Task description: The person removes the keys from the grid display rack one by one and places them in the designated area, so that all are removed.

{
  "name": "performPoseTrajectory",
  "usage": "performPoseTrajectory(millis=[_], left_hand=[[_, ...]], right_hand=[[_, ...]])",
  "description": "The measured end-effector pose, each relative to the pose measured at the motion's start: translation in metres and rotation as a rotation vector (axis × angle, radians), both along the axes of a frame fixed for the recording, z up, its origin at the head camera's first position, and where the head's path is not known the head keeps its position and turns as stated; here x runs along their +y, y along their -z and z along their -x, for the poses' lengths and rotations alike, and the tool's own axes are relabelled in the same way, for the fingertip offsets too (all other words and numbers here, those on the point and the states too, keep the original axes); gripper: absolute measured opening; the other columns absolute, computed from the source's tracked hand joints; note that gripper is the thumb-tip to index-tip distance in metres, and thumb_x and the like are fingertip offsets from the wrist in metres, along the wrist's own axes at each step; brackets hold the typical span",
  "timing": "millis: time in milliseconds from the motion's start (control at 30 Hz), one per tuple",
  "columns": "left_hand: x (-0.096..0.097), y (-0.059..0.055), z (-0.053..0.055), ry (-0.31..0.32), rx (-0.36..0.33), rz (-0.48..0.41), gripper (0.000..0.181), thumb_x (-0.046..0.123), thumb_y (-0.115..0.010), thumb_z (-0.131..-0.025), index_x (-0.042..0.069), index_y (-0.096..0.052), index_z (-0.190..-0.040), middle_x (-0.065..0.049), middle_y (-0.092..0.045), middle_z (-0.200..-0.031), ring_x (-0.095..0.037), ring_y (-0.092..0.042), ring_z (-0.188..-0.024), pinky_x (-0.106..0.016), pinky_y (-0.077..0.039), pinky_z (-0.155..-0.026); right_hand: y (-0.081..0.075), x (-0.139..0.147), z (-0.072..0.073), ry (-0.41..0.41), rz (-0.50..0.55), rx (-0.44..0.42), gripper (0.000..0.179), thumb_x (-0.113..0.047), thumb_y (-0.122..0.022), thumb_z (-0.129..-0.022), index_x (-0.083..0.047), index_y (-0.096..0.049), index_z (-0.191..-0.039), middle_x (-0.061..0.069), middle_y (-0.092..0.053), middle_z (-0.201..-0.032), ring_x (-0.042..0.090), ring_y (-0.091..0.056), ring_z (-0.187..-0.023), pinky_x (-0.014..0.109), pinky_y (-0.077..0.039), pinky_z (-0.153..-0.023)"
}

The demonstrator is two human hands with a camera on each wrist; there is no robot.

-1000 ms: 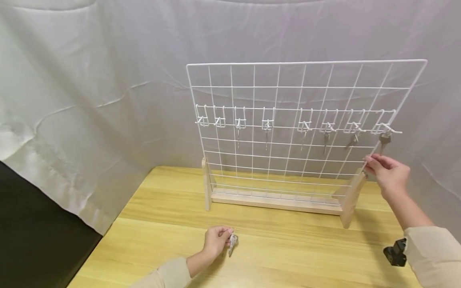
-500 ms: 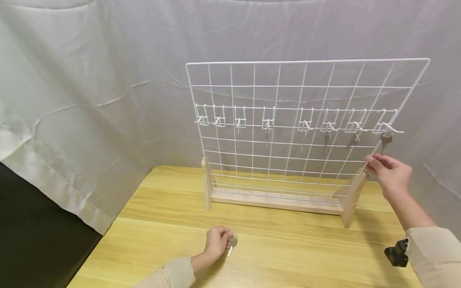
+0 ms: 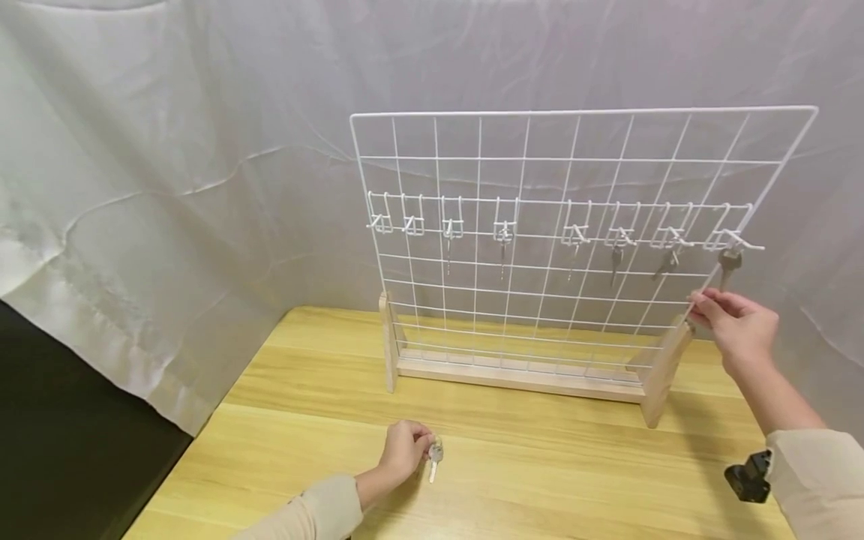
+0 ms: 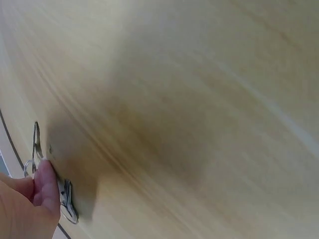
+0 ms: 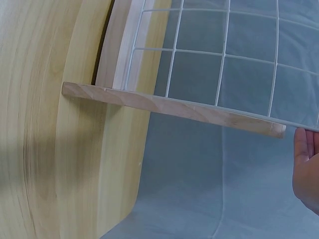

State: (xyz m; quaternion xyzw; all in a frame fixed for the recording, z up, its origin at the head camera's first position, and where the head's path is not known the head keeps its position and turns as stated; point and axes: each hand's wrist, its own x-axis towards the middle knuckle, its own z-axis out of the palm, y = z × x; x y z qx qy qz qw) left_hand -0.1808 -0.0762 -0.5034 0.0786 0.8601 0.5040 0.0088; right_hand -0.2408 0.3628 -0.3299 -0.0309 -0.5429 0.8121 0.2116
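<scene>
Pinching keys [image 3: 436, 454] at six o'clock, the left hand [image 3: 403, 450] may drop them if that pinch slackens; a tug by the right hand [image 3: 744, 328], gripping the wire grid [image 3: 475, 287] at three o'clock, could unhook hanging keys [image 3: 730, 260].

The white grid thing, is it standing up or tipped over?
Standing up: the white grid rises from its wooden stand on the table, and the right hand holds the grid's side edge.

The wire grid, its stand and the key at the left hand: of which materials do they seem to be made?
Wire grid: probably metal with smooth white coating, judging by its thin, straight bars. Stand: pale wood, seemingly unpainted; faint grain shows. Key: likely silvery metal, given its shine.
</scene>
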Motion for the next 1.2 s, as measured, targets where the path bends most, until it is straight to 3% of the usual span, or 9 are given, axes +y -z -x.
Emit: performPoseTrajectory(millis=[233, 567, 700, 800, 900, 967, 1133, 1200], left_hand=[[-0.001, -0.004, 0.001, 0.046, -0.013, 0.058, 0.010, -0.003, -0.061, -0.083, -0.007, -0.068, -0.078, -0.012, -0.066, -0.064, -0.012, -0.059, -0.053, -0.015, -0.049, -0.046], [0.001, -0.003, 0.008, 0.083, 0.020, 0.131, 0.007, -0.002, -0.061, -0.084, -0.007, -0.066, -0.082, -0.011, -0.065, -0.069, -0.008, -0.056, -0.055, -0.013, -0.047, -0.048], [0.000, -0.002, 0.009, 0.086, 0.078, 0.201, 0.007, -0.002, -0.062, -0.083, -0.008, -0.066, -0.086, -0.014, -0.067, -0.075, -0.008, -0.057, -0.059, -0.012, -0.047, -0.051], [-0.005, -0.001, 0.006, 0.121, 0.174, 0.297, 0.008, 0.000, -0.062, -0.083, -0.005, -0.067, -0.087, -0.013, -0.069, -0.078, -0.006, -0.057, -0.061, -0.012, -0.048, -0.054], [-0.012, 0.000, -0.001, 0.203, 0.291, 0.397, 0.008, 0.004, -0.061, -0.085, -0.001, -0.067, -0.087, -0.008, -0.069, -0.081, -0.007, -0.060, -0.067, -0.012, -0.051, -0.061], [-0.016, 0.004, -0.005, 0.292, 0.429, 0.457, 0.007, 0.006, -0.062, -0.085, 0.002, -0.067, -0.088, -0.005, -0.067, -0.084, -0.008, -0.061, -0.073, -0.012, -0.052, -0.066], [-0.027, 0.016, -0.011, 0.517, 0.849, 0.583, 0.013, 0.011, -0.067, -0.082, 0.007, -0.067, -0.094, -0.002, -0.066, -0.094, -0.011, -0.063, -0.089, -0.014, -0.051, -0.084], [-0.030, 0.019, -0.015, 0.584, 0.946, 0.663, 0.021, 0.016, -0.066, -0.083, 0.007, -0.066, -0.101, -0.004, -0.066, -0.103, -0.013, -0.064, -0.097, -0.019, -0.050, -0.091]], right_hand=[[0.003, 0.001, -0.001, 0.002, 0.000, -0.009, 0.021, 0.010, -0.065, -0.078, -0.008, -0.072, -0.072, -0.001, -0.070, -0.065, 0.008, -0.068, -0.058, 0.018, -0.055, -0.056], [0.005, 0.000, 0.001, -0.002, 0.005, 0.023, 0.017, 0.009, -0.067, -0.076, -0.006, -0.072, -0.072, 0.000, -0.071, -0.065, 0.009, -0.068, -0.058, 0.019, -0.055, -0.056], [0.004, 0.000, 0.001, -0.001, 0.009, 0.018, 0.016, 0.008, -0.067, -0.076, -0.007, -0.072, -0.072, 0.000, -0.070, -0.064, 0.008, -0.068, -0.057, 0.019, -0.055, -0.056], [0.003, 0.001, 0.001, -0.001, 0.008, 0.012, 0.016, 0.008, -0.067, -0.076, -0.006, -0.072, -0.072, 0.000, -0.070, -0.064, 0.008, -0.068, -0.057, 0.019, -0.055, -0.055], [0.001, 0.001, 0.001, -0.003, 0.011, 0.007, 0.016, 0.008, -0.067, -0.077, -0.006, -0.072, -0.072, 0.001, -0.070, -0.064, 0.008, -0.068, -0.057, 0.019, -0.055, -0.056], [0.001, 0.001, 0.001, -0.002, 0.009, 0.004, 0.016, 0.008, -0.067, -0.077, -0.007, -0.072, -0.072, 0.001, -0.070, -0.064, 0.008, -0.068, -0.057, 0.019, -0.055, -0.056], [0.000, 0.001, 0.000, -0.001, 0.014, -0.009, 0.017, 0.008, -0.067, -0.077, -0.007, -0.072, -0.072, 0.000, -0.070, -0.064, 0.008, -0.068, -0.057, 0.019, -0.055, -0.056], [0.000, 0.001, -0.001, -0.005, 0.015, -0.016, 0.017, 0.008, -0.066, -0.077, -0.007, -0.072, -0.072, 0.000, -0.070, -0.064, 0.008, -0.068, -0.057, 0.019, -0.055, -0.056]])
